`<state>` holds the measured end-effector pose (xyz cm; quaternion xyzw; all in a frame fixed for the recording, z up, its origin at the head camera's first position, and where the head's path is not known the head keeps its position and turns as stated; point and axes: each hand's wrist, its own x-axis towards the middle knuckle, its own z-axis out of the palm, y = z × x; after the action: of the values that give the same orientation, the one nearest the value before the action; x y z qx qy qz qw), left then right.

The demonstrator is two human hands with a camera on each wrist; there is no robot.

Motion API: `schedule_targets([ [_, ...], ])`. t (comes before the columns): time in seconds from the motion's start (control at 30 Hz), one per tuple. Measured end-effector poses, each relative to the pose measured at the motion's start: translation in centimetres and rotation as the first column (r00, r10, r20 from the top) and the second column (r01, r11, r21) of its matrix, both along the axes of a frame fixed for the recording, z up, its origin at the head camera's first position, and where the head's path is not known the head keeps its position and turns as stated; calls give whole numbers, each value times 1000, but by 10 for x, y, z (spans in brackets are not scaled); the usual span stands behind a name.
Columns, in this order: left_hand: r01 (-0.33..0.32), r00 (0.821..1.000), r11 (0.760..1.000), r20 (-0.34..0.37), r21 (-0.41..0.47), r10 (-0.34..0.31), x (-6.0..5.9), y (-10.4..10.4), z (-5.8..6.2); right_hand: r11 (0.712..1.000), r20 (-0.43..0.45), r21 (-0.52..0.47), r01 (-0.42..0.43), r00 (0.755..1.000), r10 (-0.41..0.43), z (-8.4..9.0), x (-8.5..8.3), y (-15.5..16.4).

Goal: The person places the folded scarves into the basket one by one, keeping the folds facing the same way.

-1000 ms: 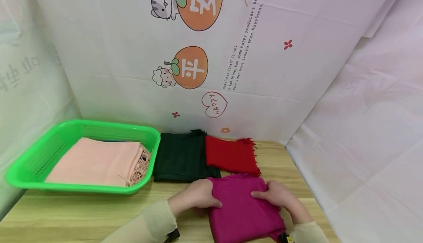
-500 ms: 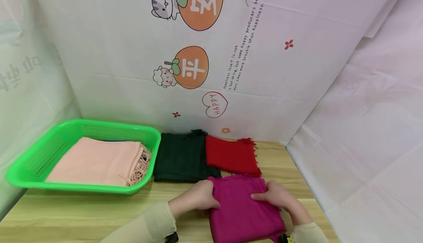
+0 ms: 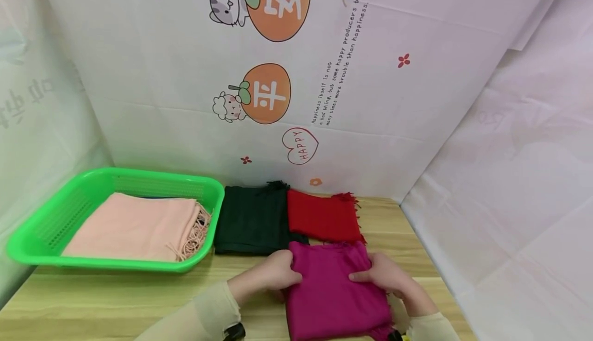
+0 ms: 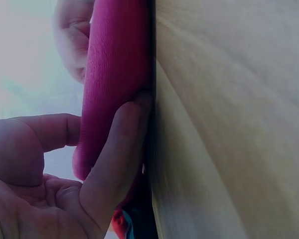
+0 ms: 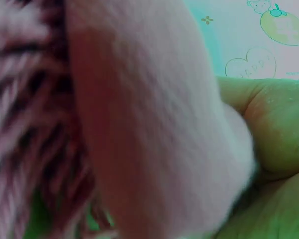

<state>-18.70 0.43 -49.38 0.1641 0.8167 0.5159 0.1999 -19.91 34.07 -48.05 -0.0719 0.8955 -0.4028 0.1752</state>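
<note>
A folded magenta fringed scarf (image 3: 333, 294) lies flat on the wooden table at the front, right of centre. My left hand (image 3: 279, 270) pinches its left edge, thumb on top; in the left wrist view the fingers (image 4: 122, 149) reach under the scarf's thick fold (image 4: 117, 59), low over the tabletop. On the opposite side my right hand (image 3: 386, 273) grips the right edge, its thumb on top and its other fingers hidden beneath. A blurred, pale folded cloth edge (image 5: 149, 119) with fringe fills much of the right wrist view, beside the hand (image 5: 279, 124).
A green plastic basket (image 3: 28, 251) at the left holds a folded pale pink scarf (image 3: 134, 225) with something blue behind it. Folded dark green (image 3: 255, 222) and red (image 3: 324, 217) fringed scarves lie along the back. White printed cloth walls (image 3: 370, 73) enclose the table (image 3: 245, 325).
Both hands have shifted the magenta scarf slightly left and away from the front over the last half second. The basket and the other scarves stay in place.
</note>
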Motion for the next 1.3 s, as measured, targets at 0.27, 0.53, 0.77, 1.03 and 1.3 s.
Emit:
schedule_targets([
  [0.27, -60, 997, 995, 45, 76, 57, -4, -14, 1, 992, 76, -129, -13, 997, 23, -8, -2, -6],
  [0.53, -142, 982, 978, 145, 151, 120, -5, -28, 0, 960, 152, -277, -52, 984, 97, -12, -3, -15],
  [0.77, -151, 971, 957, 221, 247, 96, -9, -35, -4, 945, 179, -327, -25, 980, 88, -16, -3, -21],
  [1.03, -162, 941, 936, 334, 313, 51, -10, -43, -1, 935, 190, -356, -8, 978, 81, -18, -4, -23],
  [1.3, -132, 935, 935, 355, 330, 7, -11, -44, -5, 926, 193, -377, -14, 977, 93, -20, -5, -23],
])
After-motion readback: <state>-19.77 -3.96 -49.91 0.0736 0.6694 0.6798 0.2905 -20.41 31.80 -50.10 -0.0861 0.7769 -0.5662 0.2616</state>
